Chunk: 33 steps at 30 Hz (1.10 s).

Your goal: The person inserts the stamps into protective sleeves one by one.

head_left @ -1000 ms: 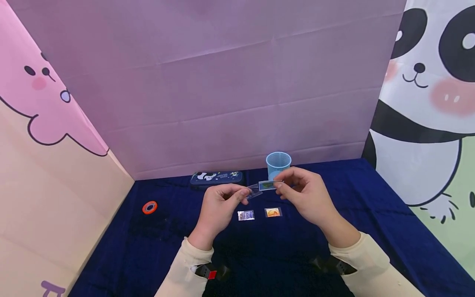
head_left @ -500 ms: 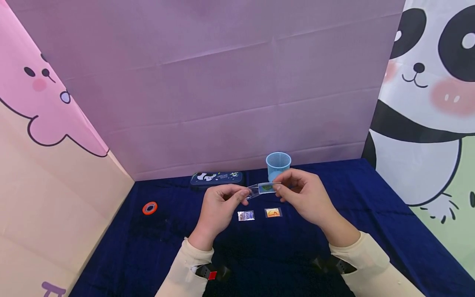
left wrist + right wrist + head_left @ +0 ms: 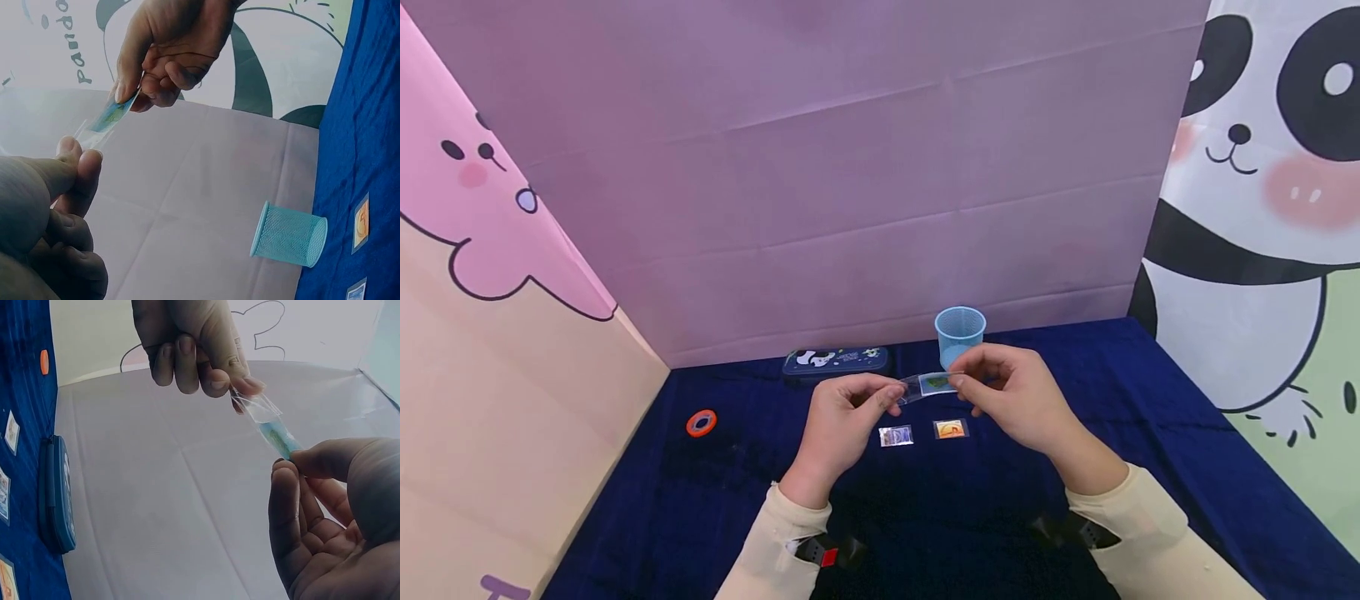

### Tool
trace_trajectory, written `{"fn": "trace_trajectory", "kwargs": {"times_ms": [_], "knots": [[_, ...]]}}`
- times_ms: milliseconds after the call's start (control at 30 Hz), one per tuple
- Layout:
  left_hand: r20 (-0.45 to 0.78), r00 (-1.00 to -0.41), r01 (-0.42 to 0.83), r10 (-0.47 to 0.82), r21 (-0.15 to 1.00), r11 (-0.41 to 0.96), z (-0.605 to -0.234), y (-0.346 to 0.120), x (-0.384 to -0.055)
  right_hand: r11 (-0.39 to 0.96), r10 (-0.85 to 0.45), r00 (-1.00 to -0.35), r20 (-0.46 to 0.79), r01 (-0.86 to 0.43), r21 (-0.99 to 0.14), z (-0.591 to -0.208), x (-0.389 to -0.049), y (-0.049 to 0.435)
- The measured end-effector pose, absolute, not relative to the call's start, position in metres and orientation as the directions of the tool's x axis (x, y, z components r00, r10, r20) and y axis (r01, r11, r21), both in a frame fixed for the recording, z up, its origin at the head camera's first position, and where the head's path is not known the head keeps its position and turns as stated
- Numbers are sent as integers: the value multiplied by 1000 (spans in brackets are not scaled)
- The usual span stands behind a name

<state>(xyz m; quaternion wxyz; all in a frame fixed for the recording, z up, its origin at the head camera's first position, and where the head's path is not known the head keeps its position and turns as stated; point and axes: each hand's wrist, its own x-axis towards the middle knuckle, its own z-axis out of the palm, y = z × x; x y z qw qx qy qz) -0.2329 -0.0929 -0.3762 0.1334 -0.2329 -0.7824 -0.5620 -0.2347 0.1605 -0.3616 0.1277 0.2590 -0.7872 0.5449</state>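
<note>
My left hand pinches a small clear plastic sleeve between thumb and forefinger, above the table. With thumb and fingertips, my right hand pinches the right end of a small blue-and-green picture card with a white border. The card's left end overlaps the sleeve's right end; how far it lies inside is hard to tell. In the right wrist view, the clear film runs along the card. Below the hands lie a sleeved orange card and a silvery purple card.
A light blue mesh cup stands at the back, behind my right hand. Left of it is a dark blue panda pencil case. An orange ring-shaped roll lies far left. A third small card shows in the right wrist view.
The right hand has lowered slightly, bringing the picture card down level with the sleeve's end. The left hand has barely moved and keeps its pinch.
</note>
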Motion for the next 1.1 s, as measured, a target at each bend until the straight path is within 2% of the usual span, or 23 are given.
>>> {"fn": "trace_trajectory", "kwargs": {"times_ms": [333,567,833,1100], "knots": [[477,-835,545,274,782,302,-377,-91,-232,287,-302,-831,467,-546,-787,-362,-233,160],[472,-851,522,229,808,275,-377,-94,-232,280,-310,-823,475,-557,-782,-363,-234,159],[554,-817,574,157,762,298,-376,-95,-233,257,-328,-830,450,-537,-803,-365,-234,156],[544,-834,548,97,793,267,-375,-95,-231,250,-347,-841,414,-509,-824,-366,-233,152]]}}
